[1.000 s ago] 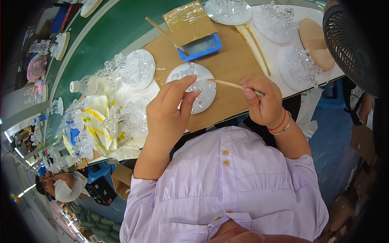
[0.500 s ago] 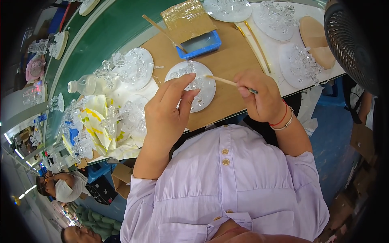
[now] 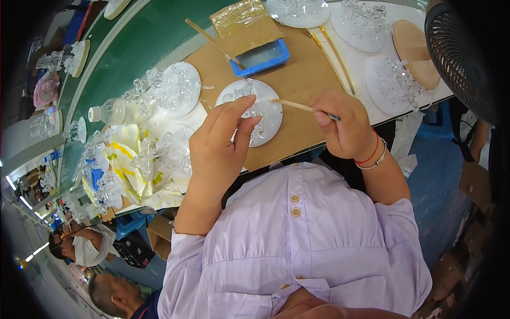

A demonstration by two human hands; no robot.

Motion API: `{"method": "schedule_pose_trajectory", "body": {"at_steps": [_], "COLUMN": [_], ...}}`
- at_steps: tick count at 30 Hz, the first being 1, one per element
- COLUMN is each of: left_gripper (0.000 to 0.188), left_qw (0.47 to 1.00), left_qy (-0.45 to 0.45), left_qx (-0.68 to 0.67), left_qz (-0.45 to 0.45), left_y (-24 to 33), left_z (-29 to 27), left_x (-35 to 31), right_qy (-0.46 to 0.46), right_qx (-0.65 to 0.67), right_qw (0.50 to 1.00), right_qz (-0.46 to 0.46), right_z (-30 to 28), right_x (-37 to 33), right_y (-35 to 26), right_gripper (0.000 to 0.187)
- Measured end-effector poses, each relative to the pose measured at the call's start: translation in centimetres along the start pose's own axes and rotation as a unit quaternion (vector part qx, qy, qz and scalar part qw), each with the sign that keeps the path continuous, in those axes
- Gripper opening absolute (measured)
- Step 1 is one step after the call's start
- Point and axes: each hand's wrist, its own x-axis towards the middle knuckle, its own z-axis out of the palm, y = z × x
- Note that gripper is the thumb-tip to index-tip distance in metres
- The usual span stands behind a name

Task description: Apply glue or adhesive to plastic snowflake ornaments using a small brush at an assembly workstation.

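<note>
In front of me a round white disc [image 3: 273,123] lies on brown cardboard, with a clear, crystal-like ornament [image 3: 258,109] on it. My left hand [image 3: 220,135] reaches over the disc's left side, its thumb and forefinger curled about the ornament. The fingertips partly hide what they grip. My right hand [image 3: 340,119] pinches a thin wooden stick [image 3: 295,106] with a dark green end. The stick's pale tip points left, over the right part of the disc near the ornament. Whether the tip touches anything, I cannot tell.
Behind the disc stands a blue tray [image 3: 268,63] with a stick [image 3: 212,40] leaning in it and wrapped cardboard [image 3: 247,24] over its back. More clear ornaments on white discs [image 3: 183,87] surround the cardboard. A bottle [image 3: 109,112] stands left; a black fan [image 3: 461,61], right.
My right hand and its stick have shifted very slightly right. My left hand has hardly moved. At the lower left, a person's head has come further into view.
</note>
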Motion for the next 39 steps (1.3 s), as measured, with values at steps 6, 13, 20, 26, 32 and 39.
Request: {"method": "schedule_pose_trajectory", "body": {"at_steps": [6,13,20,26,32,39], "left_gripper": [0.031,0.03,0.03,0.029,0.028,0.027], "left_qw": [1.0,1.0,1.0,1.0,1.0,1.0], "left_qy": [0.0,-0.007,-0.001,-0.004,-0.002,-0.005], "left_qx": [0.008,0.002,0.006,0.003,0.01,0.006], "left_qz": [0.01,0.001,0.008,0.007,0.009,0.005], "left_y": [-0.1,0.2,0.1,0.2,0.1,0.2], "left_z": [0.0,0.0,0.1,0.1,0.1,0.0], "left_x": [0.0,0.1,0.1,0.3,0.2,0.1], "right_qy": [0.015,0.012,-0.022,0.017,-0.044,0.019], "right_qx": [0.021,-0.004,0.033,0.011,0.059,0.039], "right_qw": [1.0,0.999,0.999,1.0,0.997,0.999], "right_qz": [0.001,-0.03,-0.001,-0.02,-0.006,-0.001], "right_z": [0.1,0.9,-0.4,0.5,0.1,-0.1], "right_x": [0.1,0.7,-0.3,0.1,-0.9,-0.8], "right_y": [0.3,1.3,-0.2,-0.2,-1.2,-0.4], "right_gripper": [0.007,0.007,0.007,0.007,0.008,0.009]}}
